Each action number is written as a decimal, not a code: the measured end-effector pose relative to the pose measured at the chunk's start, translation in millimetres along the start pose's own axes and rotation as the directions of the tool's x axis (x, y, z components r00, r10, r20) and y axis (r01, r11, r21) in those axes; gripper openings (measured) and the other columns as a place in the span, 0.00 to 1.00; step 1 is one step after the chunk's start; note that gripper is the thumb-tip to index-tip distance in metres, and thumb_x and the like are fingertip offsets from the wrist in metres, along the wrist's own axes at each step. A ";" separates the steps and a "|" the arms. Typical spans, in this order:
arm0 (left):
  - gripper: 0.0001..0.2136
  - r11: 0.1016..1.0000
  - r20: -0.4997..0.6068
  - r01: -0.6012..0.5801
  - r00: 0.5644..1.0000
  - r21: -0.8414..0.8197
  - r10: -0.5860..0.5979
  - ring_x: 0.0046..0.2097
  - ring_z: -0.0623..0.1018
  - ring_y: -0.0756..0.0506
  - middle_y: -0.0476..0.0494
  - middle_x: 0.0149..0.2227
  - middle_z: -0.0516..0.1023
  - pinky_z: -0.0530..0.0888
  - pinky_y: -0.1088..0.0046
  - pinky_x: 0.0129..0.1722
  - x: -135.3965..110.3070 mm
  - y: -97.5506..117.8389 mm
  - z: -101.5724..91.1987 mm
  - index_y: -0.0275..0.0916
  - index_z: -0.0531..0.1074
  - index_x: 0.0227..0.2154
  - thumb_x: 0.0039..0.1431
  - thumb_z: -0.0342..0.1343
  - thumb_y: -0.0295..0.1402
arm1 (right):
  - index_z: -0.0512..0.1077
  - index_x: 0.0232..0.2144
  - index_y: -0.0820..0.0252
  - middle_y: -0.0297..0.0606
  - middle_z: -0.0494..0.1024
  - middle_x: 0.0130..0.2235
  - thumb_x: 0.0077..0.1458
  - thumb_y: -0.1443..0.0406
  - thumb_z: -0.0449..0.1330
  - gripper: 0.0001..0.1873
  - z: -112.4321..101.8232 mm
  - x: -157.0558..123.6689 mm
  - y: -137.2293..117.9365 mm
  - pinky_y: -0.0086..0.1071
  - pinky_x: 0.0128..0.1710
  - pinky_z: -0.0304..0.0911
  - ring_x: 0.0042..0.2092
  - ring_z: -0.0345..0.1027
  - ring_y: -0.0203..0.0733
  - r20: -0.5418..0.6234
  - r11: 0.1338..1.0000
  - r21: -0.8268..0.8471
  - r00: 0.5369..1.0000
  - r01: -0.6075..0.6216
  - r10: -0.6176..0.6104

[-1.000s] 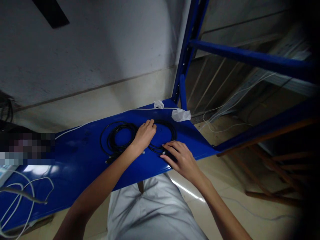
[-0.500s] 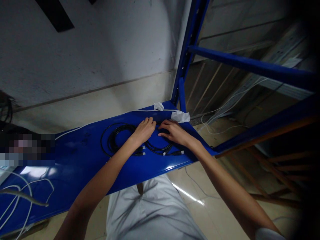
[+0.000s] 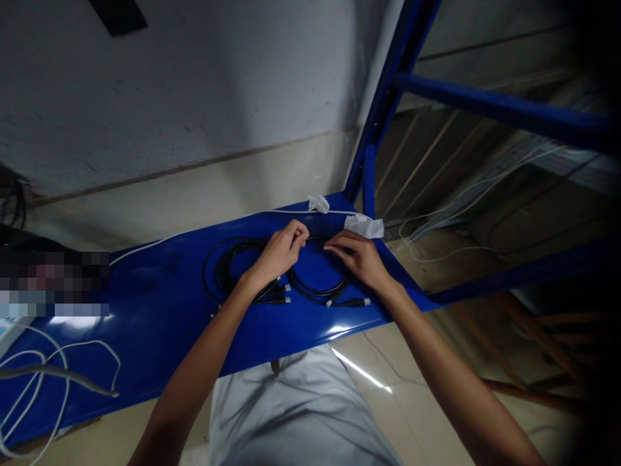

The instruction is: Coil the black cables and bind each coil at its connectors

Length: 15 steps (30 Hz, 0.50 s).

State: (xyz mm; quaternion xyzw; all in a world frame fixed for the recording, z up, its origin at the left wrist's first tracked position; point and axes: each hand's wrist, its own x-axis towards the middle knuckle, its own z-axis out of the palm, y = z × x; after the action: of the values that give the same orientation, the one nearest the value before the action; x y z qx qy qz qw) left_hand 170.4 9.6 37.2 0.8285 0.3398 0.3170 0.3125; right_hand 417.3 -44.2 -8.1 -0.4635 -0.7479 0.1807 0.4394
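Note:
Two coils of black cable lie on a blue metal shelf (image 3: 160, 310): one coil (image 3: 228, 268) to the left, another coil (image 3: 315, 288) to the right with plug ends (image 3: 349, 302) pointing toward me. My left hand (image 3: 279, 252) rests over the spot where the coils meet, fingers curled and pinching the cable. Beside it, my right hand (image 3: 359, 259) lies on the top of the right coil with its fingers bent onto the cable.
White crumpled tape or paper pieces (image 3: 363, 225) and a thin white cable (image 3: 194, 232) lie along the shelf's back edge. Loose white cables (image 3: 43, 375) sit at the shelf's left end. Blue rack uprights and beams (image 3: 388, 97) rise at right, a wall behind.
My right hand has moved from the coil's near edge to its far side next to my left hand. My left fingers have curled into a pinch. The plug ends now show.

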 end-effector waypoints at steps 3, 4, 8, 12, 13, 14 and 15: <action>0.08 0.973 -0.122 0.048 0.990 -0.226 -0.077 0.40 0.81 0.48 0.46 0.37 0.80 0.75 0.72 0.43 -11.0 7.0 -12.0 0.39 0.74 0.46 0.77 0.55 0.37 | 0.86 0.43 0.55 0.43 0.86 0.43 0.69 0.55 0.67 0.13 -4.1 -2.0 -14.7 0.45 0.50 0.75 0.46 0.81 0.49 -0.189 0.992 0.108 0.979 -0.061 0.080; 0.09 0.957 -0.131 0.072 0.985 -0.282 -0.112 0.39 0.82 0.47 0.45 0.37 0.81 0.76 0.73 0.41 -17.6 10.1 -14.6 0.39 0.75 0.47 0.76 0.56 0.39 | 0.87 0.44 0.54 0.43 0.87 0.43 0.68 0.54 0.68 0.12 -3.8 -4.3 -23.9 0.46 0.51 0.76 0.46 0.81 0.50 -0.220 0.987 0.137 0.969 -0.085 0.114; 0.12 0.913 -0.111 0.122 0.978 -0.389 -0.178 0.44 0.85 0.45 0.41 0.41 0.84 0.80 0.70 0.47 -56.3 28.5 -12.4 0.38 0.81 0.49 0.74 0.61 0.41 | 0.88 0.46 0.50 0.41 0.87 0.46 0.65 0.55 0.71 0.11 12.0 -21.9 -75.1 0.46 0.51 0.79 0.48 0.82 0.50 -0.196 0.959 0.226 0.956 -0.171 0.216; 0.13 0.937 -0.183 0.089 0.970 -0.339 -0.159 0.47 0.85 0.43 0.38 0.47 0.84 0.83 0.66 0.50 -101.0 46.8 -0.4 0.41 0.84 0.52 0.71 0.65 0.41 | 0.88 0.43 0.50 0.42 0.88 0.44 0.65 0.58 0.70 0.08 46.6 -40.9 -116.6 0.43 0.48 0.81 0.45 0.84 0.49 -0.157 0.927 0.327 0.956 -0.186 0.247; 0.13 0.952 -0.223 0.080 0.963 -0.296 -0.151 0.47 0.85 0.43 0.39 0.48 0.84 0.83 0.66 0.50 -111.5 49.0 1.5 0.42 0.84 0.52 0.70 0.66 0.41 | 0.87 0.43 0.52 0.42 0.88 0.44 0.65 0.58 0.70 0.08 56.0 -44.1 -122.4 0.43 0.47 0.81 0.44 0.84 0.49 -0.149 0.915 0.346 0.950 -0.209 0.273; 0.12 0.963 -0.257 0.079 0.955 -0.258 -0.147 0.47 0.85 0.42 0.39 0.48 0.84 0.83 0.65 0.50 -121.7 50.0 2.4 0.44 0.85 0.52 0.70 0.67 0.40 | 0.86 0.43 0.53 0.42 0.88 0.43 0.65 0.58 0.70 0.08 65.2 -46.7 -126.9 0.42 0.47 0.82 0.44 0.85 0.49 -0.140 0.897 0.372 0.941 -0.238 0.307; 0.11 0.971 -0.290 0.082 0.946 -0.223 -0.147 0.48 0.85 0.42 0.40 0.48 0.85 0.83 0.64 0.50 -131.6 50.1 2.3 0.45 0.85 0.52 0.70 0.66 0.39 | 0.85 0.42 0.54 0.42 0.88 0.42 0.65 0.58 0.70 0.08 74.0 -48.5 -130.3 0.41 0.46 0.82 0.42 0.85 0.49 -0.129 0.876 0.402 0.931 -0.267 0.343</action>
State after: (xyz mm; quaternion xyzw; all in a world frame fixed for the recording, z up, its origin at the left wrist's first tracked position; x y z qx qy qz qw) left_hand 115.6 -119.9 31.3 0.7111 0.3966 0.4561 0.3592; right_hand 295.6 -141.2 15.9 -0.4980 -0.5693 0.3419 0.5577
